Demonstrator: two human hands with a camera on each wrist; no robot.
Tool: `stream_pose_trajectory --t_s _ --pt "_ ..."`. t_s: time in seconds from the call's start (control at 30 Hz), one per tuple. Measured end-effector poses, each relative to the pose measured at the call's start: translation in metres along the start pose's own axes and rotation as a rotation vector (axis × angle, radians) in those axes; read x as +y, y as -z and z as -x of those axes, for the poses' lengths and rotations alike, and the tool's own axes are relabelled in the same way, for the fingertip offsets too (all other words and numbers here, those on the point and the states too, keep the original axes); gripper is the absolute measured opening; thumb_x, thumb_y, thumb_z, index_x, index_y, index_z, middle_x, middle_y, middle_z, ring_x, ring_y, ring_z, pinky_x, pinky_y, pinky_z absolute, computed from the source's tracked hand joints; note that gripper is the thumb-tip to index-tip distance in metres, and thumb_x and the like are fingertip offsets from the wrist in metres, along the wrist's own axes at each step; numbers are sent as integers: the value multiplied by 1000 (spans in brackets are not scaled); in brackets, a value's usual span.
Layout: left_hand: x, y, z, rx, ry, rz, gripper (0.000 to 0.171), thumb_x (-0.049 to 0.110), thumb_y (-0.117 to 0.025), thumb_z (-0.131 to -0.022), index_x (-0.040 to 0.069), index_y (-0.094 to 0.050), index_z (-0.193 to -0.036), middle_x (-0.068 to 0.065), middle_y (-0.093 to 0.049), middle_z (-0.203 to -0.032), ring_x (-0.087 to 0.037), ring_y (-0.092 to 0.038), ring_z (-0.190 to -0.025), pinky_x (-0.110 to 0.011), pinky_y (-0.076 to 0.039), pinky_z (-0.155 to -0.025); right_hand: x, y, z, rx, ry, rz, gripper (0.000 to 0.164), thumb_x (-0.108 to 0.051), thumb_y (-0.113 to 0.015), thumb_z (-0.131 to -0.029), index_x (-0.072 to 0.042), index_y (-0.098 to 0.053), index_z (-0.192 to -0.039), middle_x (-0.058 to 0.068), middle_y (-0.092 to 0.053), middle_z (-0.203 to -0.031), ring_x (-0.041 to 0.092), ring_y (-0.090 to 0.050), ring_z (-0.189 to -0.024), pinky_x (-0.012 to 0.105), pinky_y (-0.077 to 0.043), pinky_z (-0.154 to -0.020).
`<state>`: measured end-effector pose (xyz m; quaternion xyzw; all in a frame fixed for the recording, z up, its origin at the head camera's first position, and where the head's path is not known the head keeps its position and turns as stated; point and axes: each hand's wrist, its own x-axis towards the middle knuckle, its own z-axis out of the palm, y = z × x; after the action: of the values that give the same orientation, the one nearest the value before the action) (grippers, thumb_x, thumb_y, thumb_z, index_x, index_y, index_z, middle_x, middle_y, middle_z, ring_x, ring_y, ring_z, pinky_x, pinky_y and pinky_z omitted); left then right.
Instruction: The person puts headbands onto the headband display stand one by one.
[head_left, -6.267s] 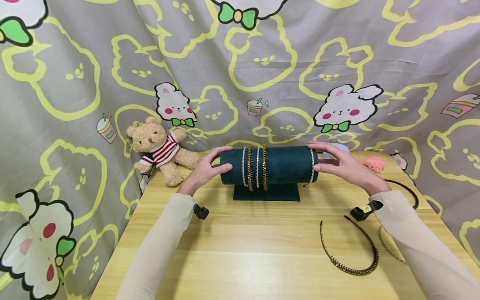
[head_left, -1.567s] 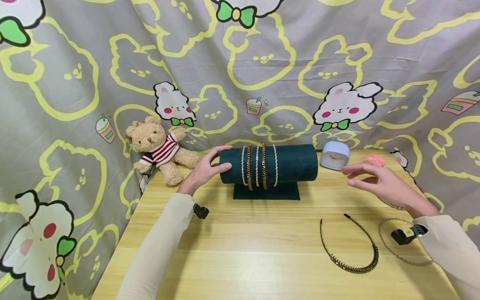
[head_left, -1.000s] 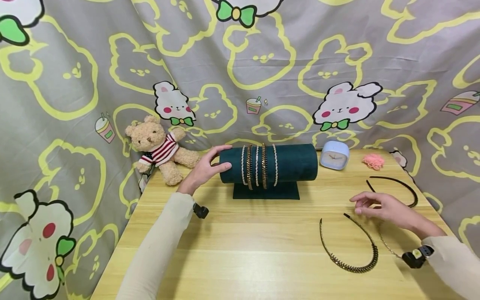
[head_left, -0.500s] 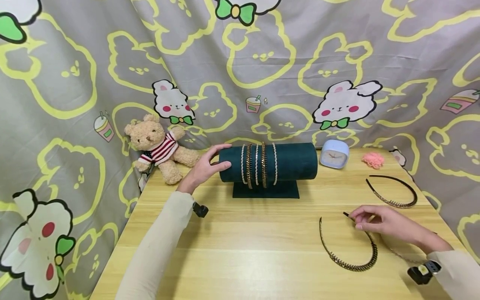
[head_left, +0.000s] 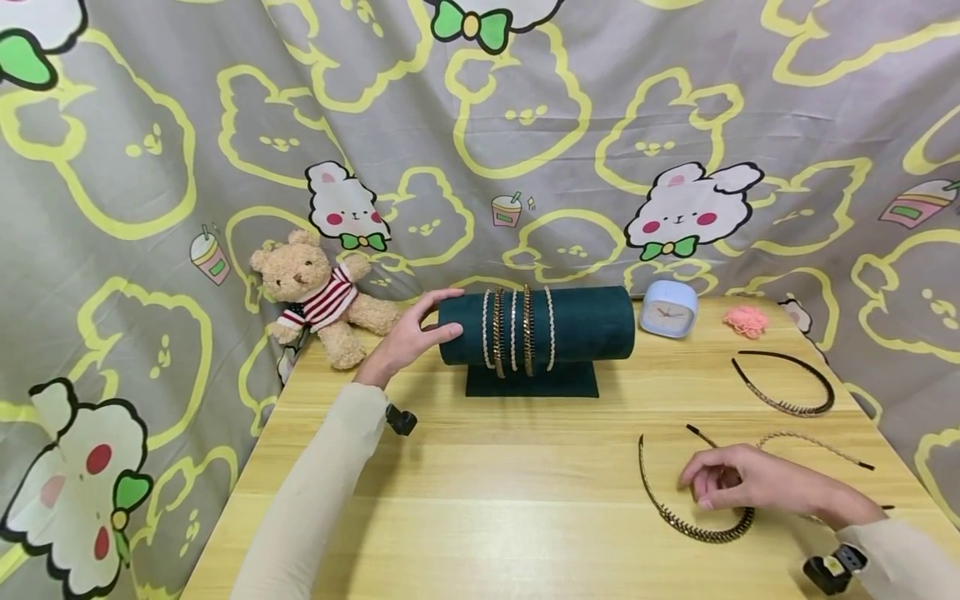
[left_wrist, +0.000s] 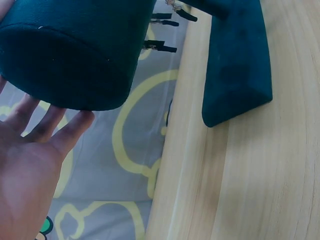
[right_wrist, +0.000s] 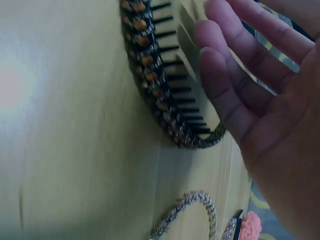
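Note:
A dark green headband display stand [head_left: 591, 325] carries several headbands [head_left: 498, 337] in gold and pale tones on the left half of its roll. My left hand [head_left: 408, 340] holds the roll's left end, thumb in front and fingers behind; the left wrist view shows fingertips against the end's rim. My right hand [head_left: 757, 479] hovers low over a bronze spiky headband [head_left: 701, 533] on the table, fingers loosely bent with nothing between them. In the right wrist view, that headband's comb teeth stand close beside the fingertips, apparently untouched.
A pale braided headband [head_left: 813, 437] lies partly behind the right forearm. Farther back are a black-and-gold headband [head_left: 806, 408], a pink fluffy piece [head_left: 746, 321] and a blue clock [head_left: 669, 308]. A teddy bear [head_left: 322, 292] sits at the left against the patterned curtain.
My right hand left the roll's right end and came down toward the table headbands. A pale headband moved left from that end to join the others. The left hand stayed put.

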<state>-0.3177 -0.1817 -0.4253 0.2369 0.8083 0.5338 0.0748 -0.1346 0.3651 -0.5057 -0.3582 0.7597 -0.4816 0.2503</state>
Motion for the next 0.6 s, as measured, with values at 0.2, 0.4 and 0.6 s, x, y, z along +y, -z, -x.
stream_pose_trajectory --t_s 0.2,0.4,0.6 --pt "0 0 0 9 0 -2 69 46 -76 -102 28 -49 -164 6 -35 -175 -32 -31 -164 -68 -31 -128 -1 -7 -6 -92 27 -58 22 1 -71 -103 -3 -73 -124 14 -74 -94 8 -69 -84 26 -60 -71" --pt "2 0 0 12 -5 -2 64 39 -76 -104 31 -51 -162 2 -36 -175 -32 -31 -164 -67 -31 -129 -2 -12 -15 -97 -3 -17 15 -7 -78 -100 -10 -76 -115 13 -71 -85 -5 -61 -78 22 -56 -64" --pt "2 -2 0 10 15 7 62 36 -76 -104 37 -51 -161 6 -35 -176 -32 -30 -165 -65 -32 -129 -4 -16 -23 -99 -52 18 7 -13 -79 -101 -14 -76 -106 10 -68 -78 -11 -55 -74 18 -52 -61"
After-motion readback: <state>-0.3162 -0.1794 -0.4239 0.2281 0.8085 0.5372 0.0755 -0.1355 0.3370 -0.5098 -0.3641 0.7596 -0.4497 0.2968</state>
